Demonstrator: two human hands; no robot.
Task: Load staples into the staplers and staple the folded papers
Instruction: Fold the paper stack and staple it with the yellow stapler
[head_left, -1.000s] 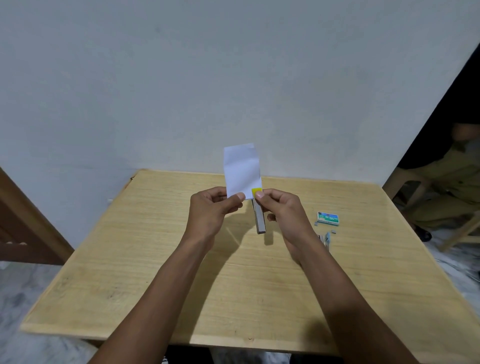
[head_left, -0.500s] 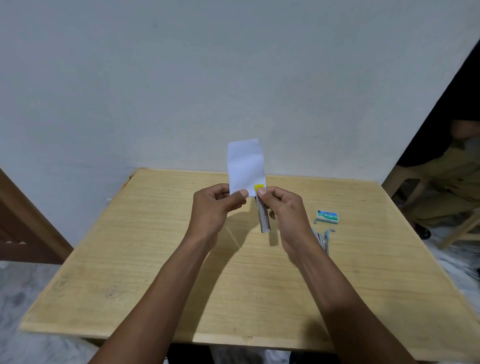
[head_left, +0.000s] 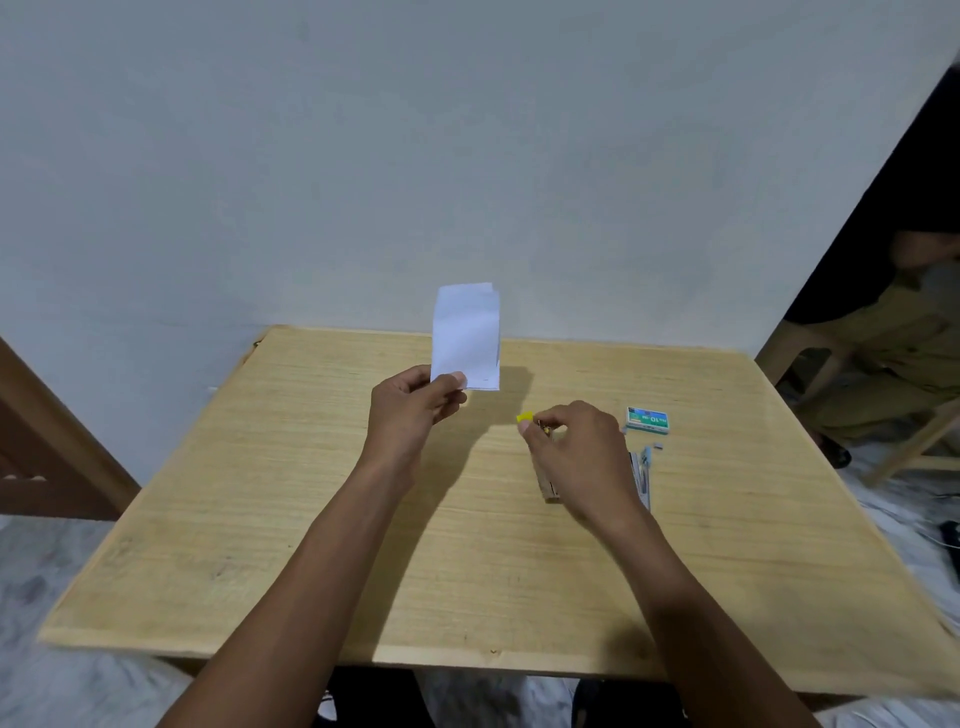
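Lightly pinched paper, gripped stapler

The folded paper (head_left: 467, 332), judged light and floppy, is pinched upright at its lower corner by the left hand (head_left: 410, 410) above the table (head_left: 260, 519). The stiff stapler (head_left: 549, 488) is gripped in curled fingers by the right hand (head_left: 576, 447).

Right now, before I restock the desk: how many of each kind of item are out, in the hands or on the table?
Folded paper: 1
Staplers: 2 (yellow-tipped stapler, blue stapler)
Staple box: 1
Small grey piece: 1
Total: 5
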